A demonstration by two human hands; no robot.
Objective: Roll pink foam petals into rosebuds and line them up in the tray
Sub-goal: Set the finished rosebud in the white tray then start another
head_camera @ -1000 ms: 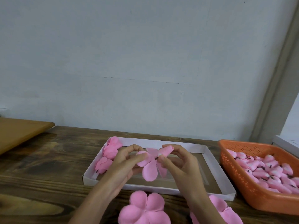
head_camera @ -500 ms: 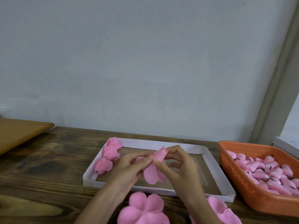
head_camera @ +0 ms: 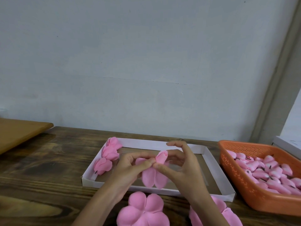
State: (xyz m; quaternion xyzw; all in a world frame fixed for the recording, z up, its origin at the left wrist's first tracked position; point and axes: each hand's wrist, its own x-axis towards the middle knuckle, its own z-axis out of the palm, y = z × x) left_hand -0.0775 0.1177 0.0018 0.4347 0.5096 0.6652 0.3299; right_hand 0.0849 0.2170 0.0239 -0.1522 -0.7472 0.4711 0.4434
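Both hands hold a pink foam flower piece (head_camera: 154,177) above the white cardboard tray (head_camera: 211,168). My left hand (head_camera: 130,168) pinches it from the left. My right hand (head_camera: 182,167) pinches it at the base with thumb and a finger, its other fingers arched above. A rolled bud core (head_camera: 161,157) sticks up between the fingertips, and loose petals hang below. Three finished rosebuds (head_camera: 110,152) lie in a column at the tray's left end, the nearest one (head_camera: 103,166) with a dark stem tip.
An orange plastic basket (head_camera: 236,173) on the right holds several pink bud cores (head_camera: 268,170). Flat pink petal pieces lie on the wooden table near me, one (head_camera: 143,211) in the middle, another (head_camera: 224,214) by my right forearm. A brown board (head_camera: 19,132) sits at left.
The petal piece between my hands has been wrapped tighter around the core, which now stands upright. My right fingers lifted and arched over it. Hands stayed above the tray.
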